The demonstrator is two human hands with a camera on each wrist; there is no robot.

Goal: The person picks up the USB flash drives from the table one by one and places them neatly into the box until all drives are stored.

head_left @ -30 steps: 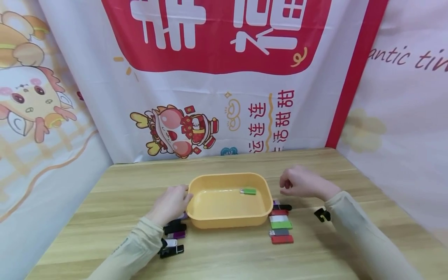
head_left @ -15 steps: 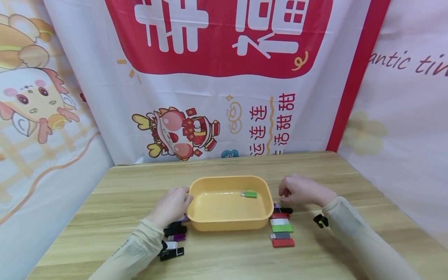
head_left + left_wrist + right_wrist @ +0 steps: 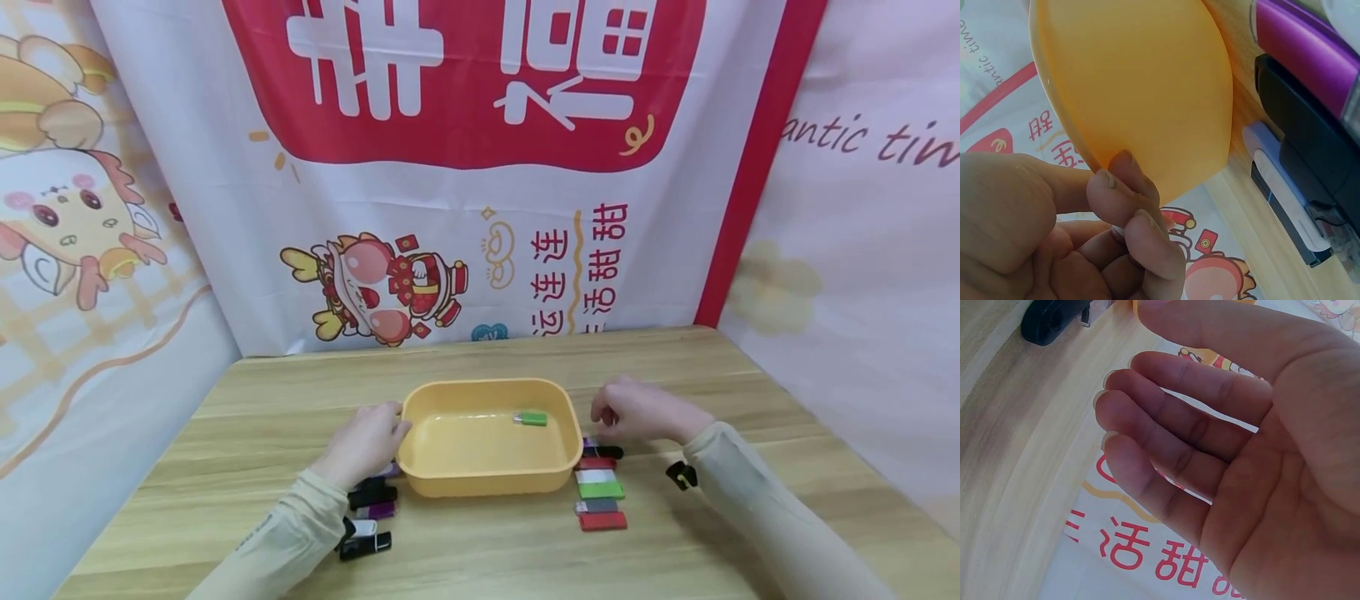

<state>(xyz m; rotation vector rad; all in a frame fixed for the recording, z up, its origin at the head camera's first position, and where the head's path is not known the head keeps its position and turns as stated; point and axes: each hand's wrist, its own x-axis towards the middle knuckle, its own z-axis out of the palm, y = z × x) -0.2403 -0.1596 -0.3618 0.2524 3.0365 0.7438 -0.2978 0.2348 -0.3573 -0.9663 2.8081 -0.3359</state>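
My left hand (image 3: 366, 443) is at the left end of a yellow plastic basin (image 3: 487, 482). In the left wrist view its loosely curled fingers (image 3: 1154, 247) and thumb bunch close to the basin's outer wall, and nothing shows between them. A green USB stick (image 3: 531, 419) with a silver plug lies inside the basin. My right hand (image 3: 641, 410) hovers just right of the basin, close over a purple USB stick (image 3: 589, 442) and a black one (image 3: 603, 452). In the right wrist view its fingers (image 3: 1147, 469) are relaxed and gently bent, the palm bare.
Below the left hand lie several USB sticks, among them black (image 3: 372, 497), purple (image 3: 377, 510) and white (image 3: 364, 528). In the right column are red (image 3: 603, 521), grey (image 3: 600, 505), green (image 3: 602, 490) and white ones (image 3: 596, 476). Printed cloth (image 3: 480, 192) hangs behind the wooden table (image 3: 480, 558).
My right hand has lowered slightly toward the top of the right column. My left hand stays at the basin's end, and the USB sticks lie as before. The head view has shifted slightly.
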